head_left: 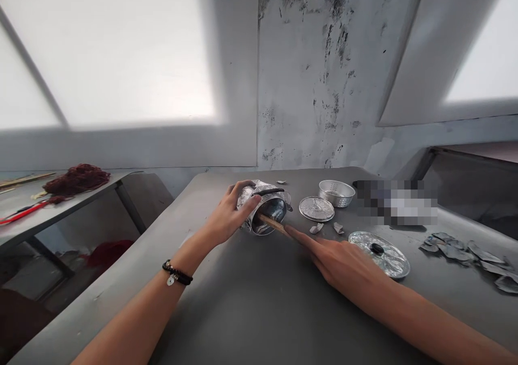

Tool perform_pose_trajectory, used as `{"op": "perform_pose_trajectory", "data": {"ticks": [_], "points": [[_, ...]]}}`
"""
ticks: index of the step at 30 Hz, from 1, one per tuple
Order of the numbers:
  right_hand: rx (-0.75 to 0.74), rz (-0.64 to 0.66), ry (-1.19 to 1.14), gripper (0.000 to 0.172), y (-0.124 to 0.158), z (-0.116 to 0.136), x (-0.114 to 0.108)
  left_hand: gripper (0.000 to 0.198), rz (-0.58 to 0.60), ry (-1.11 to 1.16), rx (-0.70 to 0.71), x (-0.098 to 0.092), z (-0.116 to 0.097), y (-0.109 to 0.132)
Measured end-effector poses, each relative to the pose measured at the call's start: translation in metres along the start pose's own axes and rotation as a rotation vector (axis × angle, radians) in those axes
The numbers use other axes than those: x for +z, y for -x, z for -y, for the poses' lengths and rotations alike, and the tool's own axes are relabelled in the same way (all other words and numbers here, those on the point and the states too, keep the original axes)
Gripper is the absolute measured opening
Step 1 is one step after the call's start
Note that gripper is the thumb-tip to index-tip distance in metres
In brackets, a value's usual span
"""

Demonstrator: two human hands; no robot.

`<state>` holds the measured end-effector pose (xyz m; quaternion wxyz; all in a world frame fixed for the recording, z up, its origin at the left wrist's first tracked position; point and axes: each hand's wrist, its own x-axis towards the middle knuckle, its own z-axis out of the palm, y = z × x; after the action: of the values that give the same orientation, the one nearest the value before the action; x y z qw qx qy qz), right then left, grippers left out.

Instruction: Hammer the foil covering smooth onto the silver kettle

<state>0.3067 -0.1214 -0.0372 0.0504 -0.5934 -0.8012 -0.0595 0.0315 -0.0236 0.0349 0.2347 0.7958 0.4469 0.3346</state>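
A small shiny metal pot point(270, 209) lies on its side on the grey table point(251, 305), its mouth facing me. My left hand point(230, 214) is wrapped round its left side, thumb near the rim, holding it steady. My right hand point(340, 259) grips a wooden stick point(272, 224), index finger stretched along it, and the stick's tip reaches into the pot's mouth. A black handle crosses the top of the pot.
To the right of the pot lie a round metal disc point(316, 208), a small metal bowl point(336, 193), a lid with a black knob point(379, 253) and several foil scraps point(465, 250). A side bench at left holds dark red yarn point(79, 178).
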Motion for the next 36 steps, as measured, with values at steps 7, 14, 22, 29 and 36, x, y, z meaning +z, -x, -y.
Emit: {"op": "perform_pose_trajectory", "data": {"ticks": [7, 14, 22, 29, 36], "points": [[0.014, 0.106, -0.02, 0.082, -0.002, 0.0, -0.011, 0.061, 0.019, 0.003, -0.016, 0.0, -0.003, -0.001], [-0.027, 0.005, 0.044, 0.094, -0.001, -0.001, -0.001, 0.06, 0.003, -0.009, -0.014, 0.001, -0.003, -0.002], [-0.013, -0.006, 0.148, 0.094, 0.0, 0.0, 0.001, 0.06, 0.006, -0.009, -0.02, 0.0, -0.002, -0.002], [0.001, 0.003, 0.213, 0.101, 0.002, 0.006, -0.008, 0.061, 0.015, -0.017, -0.025, 0.0, -0.004, -0.002], [0.002, 0.005, 0.18, 0.095, 0.003, 0.002, -0.007, 0.062, -0.003, -0.046, -0.017, 0.001, -0.005, -0.003]]}}
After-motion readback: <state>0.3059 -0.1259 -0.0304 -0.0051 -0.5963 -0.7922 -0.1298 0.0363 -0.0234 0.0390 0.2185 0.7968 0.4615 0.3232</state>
